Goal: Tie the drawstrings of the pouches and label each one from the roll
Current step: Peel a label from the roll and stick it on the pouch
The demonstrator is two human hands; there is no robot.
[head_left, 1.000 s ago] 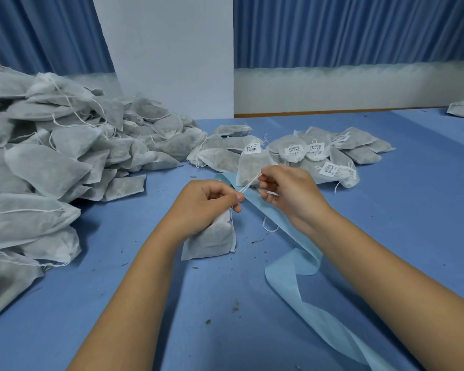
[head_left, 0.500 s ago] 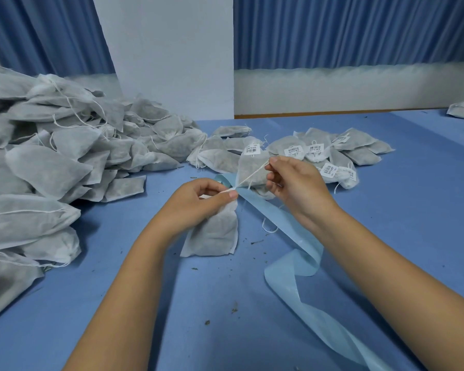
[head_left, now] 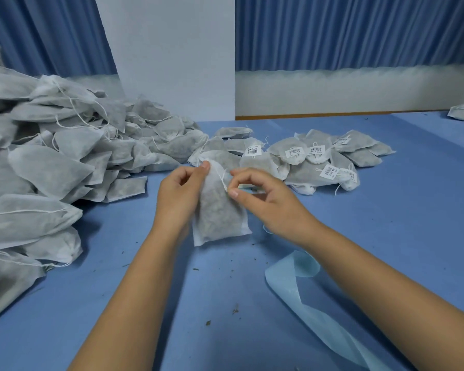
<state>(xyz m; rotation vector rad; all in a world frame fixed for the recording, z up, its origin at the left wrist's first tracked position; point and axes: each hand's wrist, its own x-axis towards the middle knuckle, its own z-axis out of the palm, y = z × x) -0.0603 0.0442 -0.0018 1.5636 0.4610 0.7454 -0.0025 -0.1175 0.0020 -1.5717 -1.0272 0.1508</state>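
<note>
Pouch (head_left: 217, 215) between hands (head_left: 180, 194) (head_left: 268, 204), drawstring (head_left: 221, 179) seemingly pinched.

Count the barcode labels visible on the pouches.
6 barcode labels, all on the pile beyond the right hand: one at its left end, two side by side mid-pile, one farther back, two at the near right. More may be hidden underneath.
</note>
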